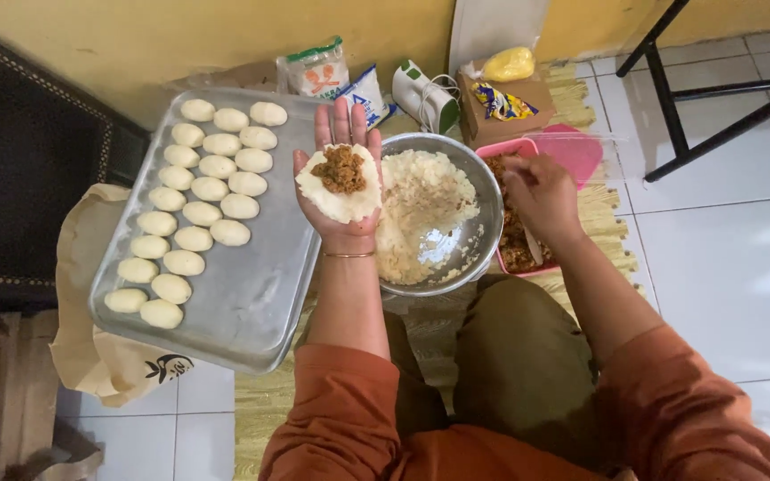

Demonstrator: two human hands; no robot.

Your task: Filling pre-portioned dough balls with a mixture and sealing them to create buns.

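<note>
Head camera view, looking down at a person seated on a tiled floor in rust-orange sleeves. Their left hand (342,169) is held out flat, palm up, fingers straight and pointing away from the body, fully open. Lying across the palm is a flattened disc of white dough (342,198) with a mound of brown crumbly filling (340,169) at its centre. The disc is roughly round, a little longer along the line of the fingers, its filled face turned up. It looks soft, light and easily torn; supporting it from beneath and taking it by the thin bare rim would likely suit it best.

Just to the right of this hand sits a metal bowl (483,191) holding loose white dough. Beyond the bowl, the right hand (541,200) reaches down into a pink container (572,147) of the same brown filling. Its fingers are curled and blurred; it may be gripping a pale utensil, but I cannot tell for sure.

To the left of the open palm lies a metal tray (251,285) carrying three rows of smooth oval dough pieces (210,189). Past the fingertips, against a yellow wall, stand plastic food packets (318,71), a white appliance (425,96) and a cardboard box (501,111).
</note>
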